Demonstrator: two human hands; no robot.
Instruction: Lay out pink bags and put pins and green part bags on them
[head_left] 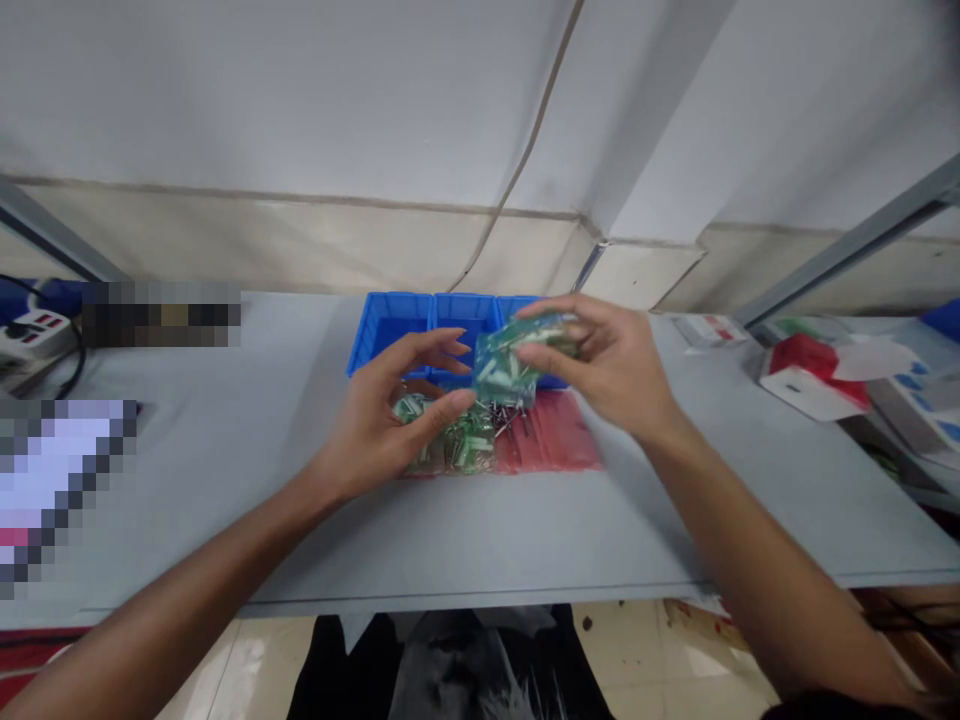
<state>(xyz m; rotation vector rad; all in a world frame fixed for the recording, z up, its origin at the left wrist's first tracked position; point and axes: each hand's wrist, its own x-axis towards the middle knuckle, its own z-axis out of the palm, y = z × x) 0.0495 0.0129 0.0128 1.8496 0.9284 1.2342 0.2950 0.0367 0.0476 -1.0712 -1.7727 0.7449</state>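
Note:
My right hand [607, 365] pinches the top of a small clear bag of green parts [510, 362], held above the table in front of the blue bins [390, 325]. My left hand [390, 410] reaches in from the left, thumb and fingers curled, its thumb touching the lower left corner of the same bag. Beneath the bag lie more clear bags of green parts [450, 445] and a red sheet or bag [551, 440] on the grey table [480, 530]. Some dark pins show under the raised bag.
Three blue bins stand side by side at the back of the table, against the wall. A power strip with cable [34, 335] is at far left. Red and white packets [814, 375] lie on the right. The table's front edge is near my body.

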